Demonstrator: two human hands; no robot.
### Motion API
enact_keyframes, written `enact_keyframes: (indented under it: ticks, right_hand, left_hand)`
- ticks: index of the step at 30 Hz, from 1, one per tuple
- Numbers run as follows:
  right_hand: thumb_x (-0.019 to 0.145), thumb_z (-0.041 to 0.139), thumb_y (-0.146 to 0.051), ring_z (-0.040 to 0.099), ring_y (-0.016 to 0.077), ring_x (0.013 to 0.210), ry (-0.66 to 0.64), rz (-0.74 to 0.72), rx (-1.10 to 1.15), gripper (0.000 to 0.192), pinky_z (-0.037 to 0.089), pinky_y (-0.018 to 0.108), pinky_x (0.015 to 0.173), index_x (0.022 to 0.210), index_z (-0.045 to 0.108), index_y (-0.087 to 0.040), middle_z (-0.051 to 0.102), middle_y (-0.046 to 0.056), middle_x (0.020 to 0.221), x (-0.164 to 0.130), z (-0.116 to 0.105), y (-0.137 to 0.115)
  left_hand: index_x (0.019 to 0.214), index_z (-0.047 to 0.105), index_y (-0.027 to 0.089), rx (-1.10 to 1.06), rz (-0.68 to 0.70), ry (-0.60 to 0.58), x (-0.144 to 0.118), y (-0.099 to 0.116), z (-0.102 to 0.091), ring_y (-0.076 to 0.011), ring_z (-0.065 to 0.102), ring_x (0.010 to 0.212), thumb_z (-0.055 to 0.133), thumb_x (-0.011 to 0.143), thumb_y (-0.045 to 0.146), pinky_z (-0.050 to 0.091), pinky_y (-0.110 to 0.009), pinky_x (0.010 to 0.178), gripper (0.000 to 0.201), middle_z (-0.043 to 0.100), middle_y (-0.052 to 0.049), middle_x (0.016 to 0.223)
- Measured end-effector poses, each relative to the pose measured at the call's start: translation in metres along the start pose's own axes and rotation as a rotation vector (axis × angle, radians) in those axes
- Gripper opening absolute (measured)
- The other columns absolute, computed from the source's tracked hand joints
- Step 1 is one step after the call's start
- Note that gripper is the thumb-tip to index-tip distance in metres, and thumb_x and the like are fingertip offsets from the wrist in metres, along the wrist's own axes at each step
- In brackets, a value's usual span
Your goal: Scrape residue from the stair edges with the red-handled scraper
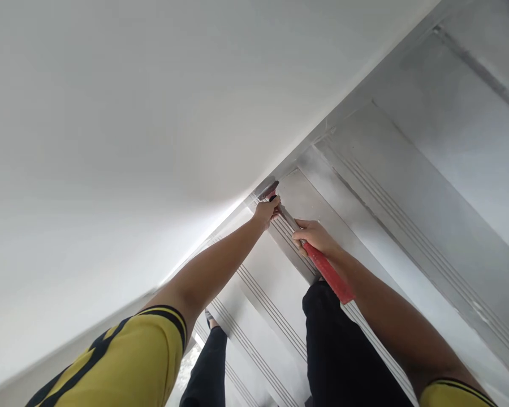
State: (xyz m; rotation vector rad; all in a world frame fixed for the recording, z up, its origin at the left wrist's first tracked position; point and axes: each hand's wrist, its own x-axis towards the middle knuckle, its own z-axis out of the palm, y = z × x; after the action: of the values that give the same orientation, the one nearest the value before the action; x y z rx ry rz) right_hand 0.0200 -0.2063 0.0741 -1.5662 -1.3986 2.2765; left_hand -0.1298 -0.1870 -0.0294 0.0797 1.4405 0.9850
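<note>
A long-handled scraper-like tool [328,273] slants across the stair treads. It has a flat red grip, a grey metal shaft and a wide dark-red head. The head [268,190] rests against the skirting at the foot of the white wall; its working edge is too small to make out. Close behind the head, my left hand [268,211] is closed round the shaft. My right hand [315,236] grips the shaft farther back, just above the red part. The grip's free end reaches past my right hand toward my knee.
A white wall [131,113] rises along the left side of the stairs. Dusty grey steps [407,186] with grooved edges run diagonally to the right. My black-trousered legs [343,350] stand on different steps, with one foot [211,319] lower near the wall.
</note>
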Motion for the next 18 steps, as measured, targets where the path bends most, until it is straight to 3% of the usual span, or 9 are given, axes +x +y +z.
enact_keyframes:
  ticks: [7,13,18]
  right_hand:
    - [0.062,0.047,-0.016,0.046,0.0103,0.029,-0.074,-0.028,-0.055,0.024,0.032,0.019,0.030,0.084,0.053,-0.018,0.047,-0.007,0.044,-0.004,-0.013,0.011]
    - [0.060,0.048,-0.015,0.046,0.0104,0.030,0.015,0.022,0.012,0.014,0.030,0.019,0.030,0.073,0.050,-0.018,0.047,-0.006,0.045,-0.004,0.001,-0.002]
    - [0.059,0.049,-0.014,0.046,0.0105,0.030,0.013,0.015,0.022,0.009,0.029,0.019,0.030,0.065,0.045,-0.018,0.046,-0.005,0.043,-0.008,0.006,-0.007]
  left_hand:
    - [0.065,0.063,0.014,-0.004,0.042,-0.005,-0.009,0.000,-0.002,-0.0113,0.057,0.058,0.072,0.062,0.043,0.040,-0.024,0.057,0.031,0.065,-0.005,0.065]
    - [0.068,0.063,0.015,0.018,0.030,-0.024,-0.003,0.002,-0.006,-0.0113,0.056,0.059,0.070,0.063,0.045,0.039,-0.024,0.056,0.031,0.065,-0.005,0.068]
    - [0.064,0.062,0.014,0.033,-0.018,-0.057,0.000,0.005,-0.007,-0.0106,0.054,0.054,0.073,0.062,0.040,0.037,-0.024,0.053,0.028,0.064,-0.005,0.063]
